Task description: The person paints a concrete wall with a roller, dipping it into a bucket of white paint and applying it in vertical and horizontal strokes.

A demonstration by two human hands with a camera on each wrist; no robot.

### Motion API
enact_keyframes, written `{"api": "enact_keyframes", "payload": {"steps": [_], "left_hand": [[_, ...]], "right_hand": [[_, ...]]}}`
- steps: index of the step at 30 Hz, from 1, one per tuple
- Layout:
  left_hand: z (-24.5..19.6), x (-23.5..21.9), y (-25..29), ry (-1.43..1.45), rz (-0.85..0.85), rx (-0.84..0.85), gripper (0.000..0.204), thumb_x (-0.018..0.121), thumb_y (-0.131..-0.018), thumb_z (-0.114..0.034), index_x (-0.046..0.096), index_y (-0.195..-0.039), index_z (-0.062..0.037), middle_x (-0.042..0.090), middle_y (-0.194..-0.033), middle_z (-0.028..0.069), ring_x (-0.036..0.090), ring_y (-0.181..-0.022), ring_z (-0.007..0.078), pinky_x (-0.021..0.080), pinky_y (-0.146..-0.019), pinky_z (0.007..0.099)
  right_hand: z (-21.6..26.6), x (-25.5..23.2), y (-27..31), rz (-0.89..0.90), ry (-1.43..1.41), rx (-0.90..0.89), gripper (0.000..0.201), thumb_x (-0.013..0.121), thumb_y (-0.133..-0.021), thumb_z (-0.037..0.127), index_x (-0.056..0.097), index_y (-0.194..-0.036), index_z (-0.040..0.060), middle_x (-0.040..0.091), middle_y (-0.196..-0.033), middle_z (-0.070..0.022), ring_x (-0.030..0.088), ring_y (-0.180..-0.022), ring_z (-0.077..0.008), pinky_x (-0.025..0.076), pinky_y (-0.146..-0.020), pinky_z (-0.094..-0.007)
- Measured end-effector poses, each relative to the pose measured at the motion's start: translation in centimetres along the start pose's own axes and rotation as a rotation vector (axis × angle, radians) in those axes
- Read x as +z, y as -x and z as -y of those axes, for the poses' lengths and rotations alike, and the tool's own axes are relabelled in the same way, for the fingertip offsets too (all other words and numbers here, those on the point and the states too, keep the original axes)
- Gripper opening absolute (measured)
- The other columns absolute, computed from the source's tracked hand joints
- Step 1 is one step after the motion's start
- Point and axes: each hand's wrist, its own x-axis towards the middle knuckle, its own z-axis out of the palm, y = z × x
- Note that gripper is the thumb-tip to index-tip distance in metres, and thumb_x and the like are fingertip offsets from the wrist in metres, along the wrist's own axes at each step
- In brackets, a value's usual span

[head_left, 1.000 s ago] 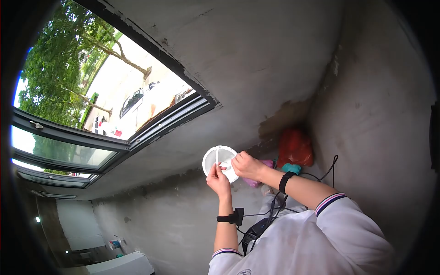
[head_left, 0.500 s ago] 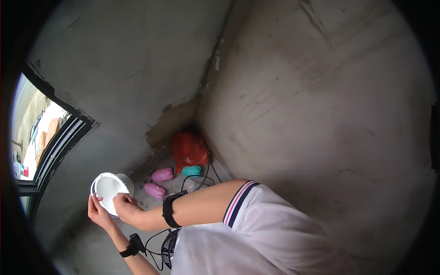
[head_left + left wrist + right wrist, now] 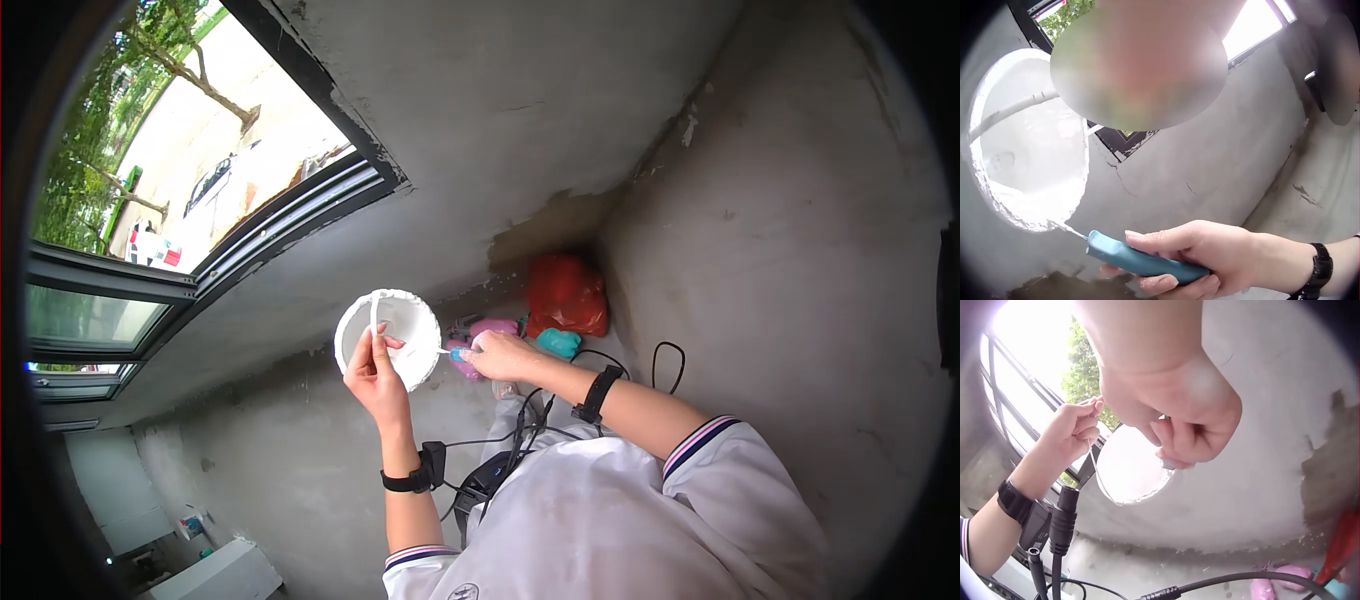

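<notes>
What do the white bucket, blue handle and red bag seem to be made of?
White bucket: probably plastic, fairly smooth inside, its rim rough and crusted.
Blue handle: likely matte plastic or rubber, evenly coloured with rounded edges.
Red bag: apparently thin plastic, crumpled and slightly shiny.

From my head, one view looks forward and down; both wrist views face my right hand (image 3: 1219,251) close up, sharing it and the white bucket (image 3: 1054,147).

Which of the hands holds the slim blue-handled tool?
The right hand, gripping the blue-handled tool; the left hand holds the round white bucket by its handle.
</notes>
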Motion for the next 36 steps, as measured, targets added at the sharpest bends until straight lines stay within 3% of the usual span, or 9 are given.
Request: {"api": "enact_keyframes", "payload": {"steps": [1, 11, 15, 20, 25, 27, 29, 34, 36], "left_hand": [[-0.1, 0.1, 0.2, 0.041, 0.005, -0.046, 0.022, 0.054, -0.097, -0.009, 0.066, -0.110, 0.0045, 0.062, -0.073, -0.0009, 0.032, -0.051, -0.0010, 0.021, -0.047, 0.0180], [2.8, 0.3, 3.4, 0.057, 0.065, -0.290, 0.024, 0.052, -0.097, -0.008, 0.063, -0.114, 0.0041, 0.061, -0.071, 0.0004, 0.030, -0.049, -0.0003, 0.021, -0.044, 0.0184], [0.6, 0.0, 1.5, 0.303, -0.088, -0.256, 0.024, 0.048, -0.098, -0.007, 0.061, -0.114, 0.0055, 0.058, -0.070, 0.0006, 0.030, -0.050, -0.0004, 0.019, -0.045, 0.0181], [2.8, -3.8, -0.9, 0.072, -0.197, -0.194, 0.022, 0.054, -0.089, -0.005, 0.066, -0.108, 0.0005, 0.063, -0.078, -0.0016, 0.031, -0.054, -0.0014, 0.019, -0.047, 0.0182], [4.7, -5.1, -2.0, 0.276, -0.125, -0.458, 0.038, 0.047, -0.091, -0.007, 0.053, -0.128, 0.0018, 0.062, -0.119, 0.0163, 0.068, -0.093, 0.0221, 0.058, -0.070, 0.0291], [4.1, -5.1, -1.6, 0.205, -0.141, -0.340, 0.030, 0.053, -0.095, -0.007, 0.058, -0.122, 0.0023, 0.063, -0.086, 0.0003, 0.044, -0.052, -0.0002, 0.028, -0.041, 0.0159], [2.9, -2.9, -1.1, 0.222, -0.110, -0.317, 0.027, 0.050, -0.098, -0.008, 0.057, -0.121, 0.0034, 0.057, -0.075, -0.0044, 0.030, -0.046, -0.0030, 0.018, -0.038, 0.0153], [3.1, -0.2, -1.3, 0.265, -0.030, -0.401, 0.025, 0.049, -0.098, -0.009, 0.058, -0.118, 0.0033, 0.058, -0.074, -0.0023, 0.031, -0.045, -0.0015, 0.021, -0.039, 0.0161], [3.8, -0.1, -0.9, 0.287, -0.013, -0.446, 0.024, 0.049, -0.098, -0.007, 0.059, -0.117, 0.0041, 0.057, -0.074, -0.0015, 0.031, -0.046, -0.0003, 0.021, -0.040, 0.0171]], "right_hand": [[0.1, 0.9, -0.4, 0.132, -0.084, 0.047, 0.044, 0.057, -0.091, 0.039, 0.064, -0.099, -0.0033, 0.067, -0.083, -0.0252, 0.068, -0.086, -0.0401, 0.052, -0.072, -0.0492], [4.7, 3.5, -1.1, -0.537, 0.996, -0.266, 0.046, 0.060, -0.081, 0.019, 0.061, -0.126, 0.0088, 0.064, -0.079, -0.0088, 0.065, -0.068, -0.0208, 0.046, -0.049, -0.0334], [2.0, 4.3, -0.8, -0.674, 1.088, -0.654, 0.052, 0.060, -0.080, 0.020, 0.056, -0.131, 0.0088, 0.062, -0.076, -0.0064, 0.062, -0.061, -0.0176, 0.044, -0.045, -0.0291], [2.4, 4.4, 0.1, -0.305, 0.585, -0.416, 0.041, 0.061, -0.073, 0.015, 0.059, -0.108, -0.0060, 0.068, -0.069, -0.0157, 0.068, -0.060, -0.0236, 0.050, -0.046, -0.0376], [-0.6, 1.0, 2.4, -0.323, 0.376, -0.344, 0.018, 0.067, -0.064, 0.013, 0.067, -0.078, 0.0021, 0.065, -0.067, -0.0189, 0.068, -0.067, -0.0328, 0.051, -0.055, -0.0436], [-0.5, -1.7, 6.7, -0.297, 0.186, -0.271, 0.018, 0.063, -0.081, 0.022, 0.067, -0.083, 0.0040, 0.065, -0.066, -0.0170, 0.067, -0.064, -0.0335, 0.051, -0.055, -0.0462], [-2.0, -4.5, 10.0, -0.289, 0.177, -0.173, 0.027, 0.062, -0.085, 0.032, 0.065, -0.092, 0.0057, 0.064, -0.065, -0.0183, 0.066, -0.065, -0.0367, 0.051, -0.058, -0.0488], [-6.9, -8.6, 16.3, -0.369, -0.161, -0.094, 0.034, 0.064, -0.087, 0.041, 0.068, -0.098, 0.0090, 0.068, -0.078, -0.0143, 0.066, -0.072, -0.0347, 0.051, -0.064, -0.0421], [-10.7, -7.1, 16.2, -0.627, -0.255, -0.252, 0.032, 0.068, -0.086, 0.036, 0.068, -0.094, 0.0054, 0.066, -0.080, -0.0167, 0.065, -0.074, -0.0317, 0.049, -0.063, -0.0400]]}}
